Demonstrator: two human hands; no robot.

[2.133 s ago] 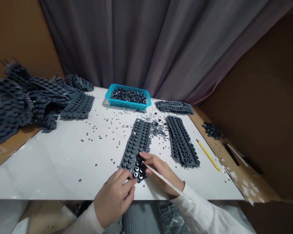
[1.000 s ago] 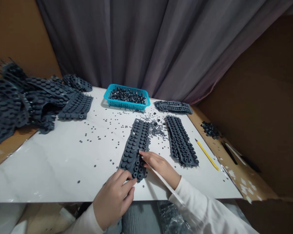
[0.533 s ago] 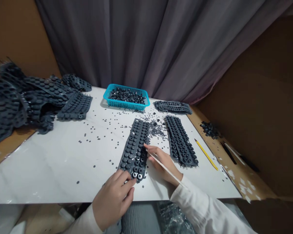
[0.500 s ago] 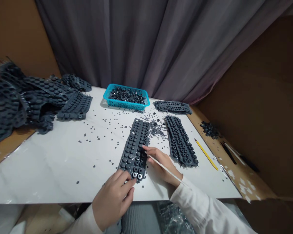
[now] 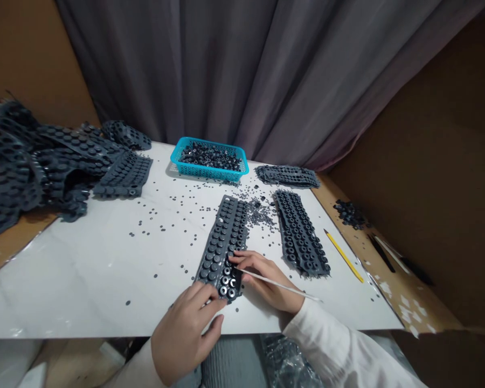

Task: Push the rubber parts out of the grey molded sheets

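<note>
A long dark grey sheet with rows of round moulded caps [image 5: 220, 242] lies on the white table, its length running away from me. My left hand [image 5: 189, 326] is closed over the near end, fingers curled on the edge and holding it down. Several caps at the near right show shiny rings with pale centres. Over the sheet's right side, my right hand [image 5: 269, 280] grips a thin white stick [image 5: 286, 284] that slants back across the hand toward the sleeve. Its fingertips touch the caps there; the working tip of the stick is hidden.
A blue basket [image 5: 209, 171] of small dark parts stands at the back. More capped sheets [image 5: 302, 237] lie to the right, near a yellow pencil [image 5: 344, 256]. A large heap of sheets [image 5: 56, 156] fills the left. Small grey discs [image 5: 261, 213] are scattered about.
My right hand has shifted a little toward me along the sheet, and the white stick has swung to a flatter slant. My left hand stays at the near end.
</note>
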